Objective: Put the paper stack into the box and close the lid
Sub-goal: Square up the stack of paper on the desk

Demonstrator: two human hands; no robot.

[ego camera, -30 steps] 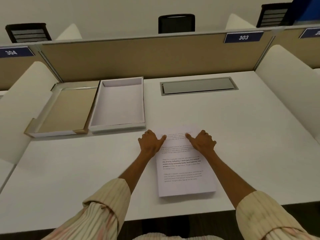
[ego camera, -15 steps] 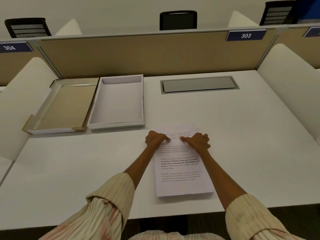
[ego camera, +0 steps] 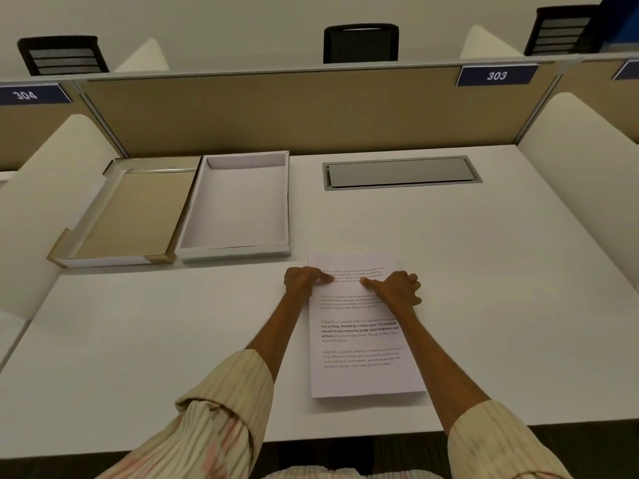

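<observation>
Both forearms reach forward from rolled, striped sleeves (ego camera: 221, 409) and converge on the upper part of the paper stack (ego camera: 363, 344). The left hand (ego camera: 304, 281) rests at the stack's left edge, knuckles up, fingers curled under, thumb extended across the top printed paragraph. The right hand (ego camera: 397, 288) lies on the sheet's right side in a matching pose, thumb pointing inward toward the left thumb; the two thumb tips sit near each other but apart. Both hands press down on the top sheet; whether the curled fingers pinch the stack's edges cannot be told.

The white tabletop (ego camera: 484, 271) carries everything. The paper stack lies flat on it, near the front edge and right of centre, printed text facing up, its far end just beside the near right corner of the box. The box (ego camera: 238, 209) is a shallow white tray, open, standing at the rear left of the tabletop. Its lid (ego camera: 128, 216) lies directly to the left, inside up, showing a brown interior, its long side touching or nearly touching the box. A grey cable hatch (ego camera: 401, 172) is set flush into the tabletop at the rear right.

A tan partition (ego camera: 276, 112) closes the back of the desk, with white curved dividers on either side. Blue number plates reading 303 (ego camera: 497, 76) and 304 (ego camera: 26, 95) are fixed along its top. Black chair backs (ego camera: 360, 43) show beyond it.
</observation>
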